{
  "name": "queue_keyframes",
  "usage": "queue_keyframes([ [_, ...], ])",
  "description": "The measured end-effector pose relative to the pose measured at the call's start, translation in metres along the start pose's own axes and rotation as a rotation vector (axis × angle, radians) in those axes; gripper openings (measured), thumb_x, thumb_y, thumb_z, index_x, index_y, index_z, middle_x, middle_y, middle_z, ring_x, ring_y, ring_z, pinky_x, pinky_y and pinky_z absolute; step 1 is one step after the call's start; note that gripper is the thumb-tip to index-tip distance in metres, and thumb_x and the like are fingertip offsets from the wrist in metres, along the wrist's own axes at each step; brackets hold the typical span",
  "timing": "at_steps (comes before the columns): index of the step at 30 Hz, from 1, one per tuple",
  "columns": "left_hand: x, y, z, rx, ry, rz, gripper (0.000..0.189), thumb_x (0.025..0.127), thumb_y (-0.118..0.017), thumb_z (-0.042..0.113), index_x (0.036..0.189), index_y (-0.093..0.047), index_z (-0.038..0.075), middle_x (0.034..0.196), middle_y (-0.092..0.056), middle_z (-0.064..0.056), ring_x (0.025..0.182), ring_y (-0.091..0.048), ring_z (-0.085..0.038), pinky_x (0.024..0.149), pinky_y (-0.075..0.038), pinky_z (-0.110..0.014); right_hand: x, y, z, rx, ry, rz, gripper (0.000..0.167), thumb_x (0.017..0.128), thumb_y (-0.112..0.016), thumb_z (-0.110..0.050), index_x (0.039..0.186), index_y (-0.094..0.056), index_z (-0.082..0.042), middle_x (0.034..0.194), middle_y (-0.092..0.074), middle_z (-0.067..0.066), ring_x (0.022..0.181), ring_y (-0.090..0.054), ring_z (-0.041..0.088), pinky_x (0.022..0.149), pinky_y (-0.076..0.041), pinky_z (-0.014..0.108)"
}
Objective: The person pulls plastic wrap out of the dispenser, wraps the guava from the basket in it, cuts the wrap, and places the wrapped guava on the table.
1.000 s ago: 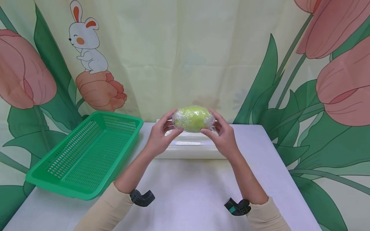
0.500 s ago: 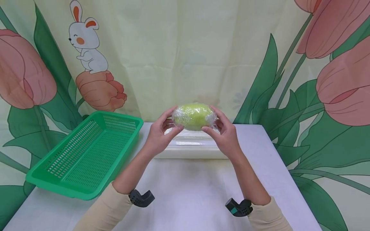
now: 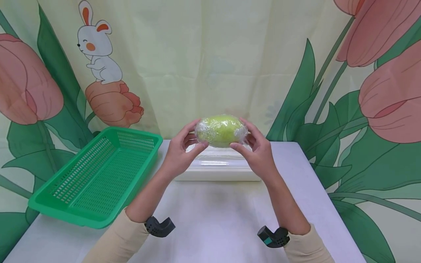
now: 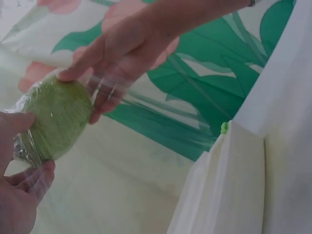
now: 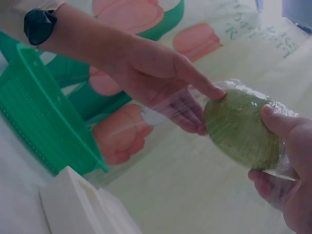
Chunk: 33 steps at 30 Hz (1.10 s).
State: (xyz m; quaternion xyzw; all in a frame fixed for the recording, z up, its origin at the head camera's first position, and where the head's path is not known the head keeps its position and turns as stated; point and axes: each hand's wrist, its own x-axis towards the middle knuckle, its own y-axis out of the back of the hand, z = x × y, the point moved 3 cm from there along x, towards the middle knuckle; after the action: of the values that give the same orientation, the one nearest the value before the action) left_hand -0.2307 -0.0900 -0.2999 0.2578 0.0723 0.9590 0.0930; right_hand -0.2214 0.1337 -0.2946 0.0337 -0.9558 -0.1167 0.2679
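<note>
A yellow-green oval fruit in clear cling film is held up over the back of the table. My left hand grips its left end, thumb in front and fingers behind. At the opposite end my right hand holds it the same way. Wrinkled film bunches at both ends of the fruit, and in the left wrist view loose film stretches toward the right hand. Below and behind stands a white cling film dispenser, a clear roll showing on top; the hands and fruit hide part of it.
A green plastic basket with slotted walls stands on the left of the white-covered table. Behind the table hangs a curtain printed with tulips and a rabbit. A black wrist camera sits on each forearm.
Both hands have raised the wrapped fruit slightly, and the right hand has shifted a little to the right. The fruit stays gripped at both ends; basket and dispenser stay put.
</note>
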Motion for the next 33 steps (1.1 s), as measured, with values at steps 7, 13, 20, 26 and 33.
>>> queue_keyframes([
  [7, 0.000, 0.001, 0.006, -0.020, -0.025, 0.001, 0.062, 0.087, -0.070, 0.006, 0.143, -0.045, 0.017, 0.131, -0.056, -0.005, 0.111, -0.061, -0.017, 0.096, -0.052, -0.023, 0.001, 0.001, -0.007, 0.001, 0.021, 0.011, 0.073, 0.081, -0.075, 0.000, 0.144, -0.045, -0.022, 0.132, -0.055, 0.003, 0.104, -0.062, 0.011, 0.091, -0.051, 0.015],
  [13, 0.000, 0.001, 0.011, -0.026, -0.033, -0.001, 0.063, 0.086, -0.070, 0.005, 0.143, -0.045, 0.016, 0.132, -0.055, -0.005, 0.111, -0.060, -0.017, 0.096, -0.052, -0.024, 0.001, 0.002, -0.013, 0.001, 0.034, 0.020, 0.074, 0.080, -0.074, 0.002, 0.144, -0.044, -0.020, 0.134, -0.054, 0.003, 0.105, -0.061, 0.012, 0.093, -0.050, 0.015],
  [20, 0.000, 0.002, 0.015, -0.034, -0.044, 0.003, 0.063, 0.087, -0.070, 0.004, 0.143, -0.045, 0.016, 0.132, -0.055, -0.005, 0.111, -0.060, -0.017, 0.096, -0.052, -0.024, 0.000, 0.002, -0.018, -0.001, 0.034, 0.025, 0.074, 0.080, -0.074, 0.002, 0.144, -0.045, -0.020, 0.135, -0.053, 0.002, 0.106, -0.060, 0.013, 0.094, -0.050, 0.015],
  [26, 0.000, 0.001, 0.018, -0.033, -0.051, 0.005, 0.062, 0.087, -0.070, 0.005, 0.142, -0.045, 0.016, 0.131, -0.055, -0.004, 0.110, -0.060, -0.015, 0.096, -0.052, -0.022, 0.000, 0.003, -0.021, 0.002, 0.043, 0.032, 0.073, 0.080, -0.074, 0.003, 0.144, -0.046, -0.019, 0.133, -0.054, 0.000, 0.105, -0.060, 0.014, 0.094, -0.050, 0.015],
  [33, -0.002, 0.002, 0.014, -0.007, -0.022, -0.018, 0.069, 0.082, -0.076, 0.007, 0.143, -0.046, 0.021, 0.128, -0.055, -0.005, 0.110, -0.061, -0.019, 0.096, -0.053, -0.027, -0.001, 0.003, -0.018, 0.017, 0.034, 0.030, 0.066, 0.083, -0.072, 0.003, 0.141, -0.047, -0.014, 0.128, -0.055, -0.002, 0.104, -0.061, 0.013, 0.092, -0.050, 0.015],
])
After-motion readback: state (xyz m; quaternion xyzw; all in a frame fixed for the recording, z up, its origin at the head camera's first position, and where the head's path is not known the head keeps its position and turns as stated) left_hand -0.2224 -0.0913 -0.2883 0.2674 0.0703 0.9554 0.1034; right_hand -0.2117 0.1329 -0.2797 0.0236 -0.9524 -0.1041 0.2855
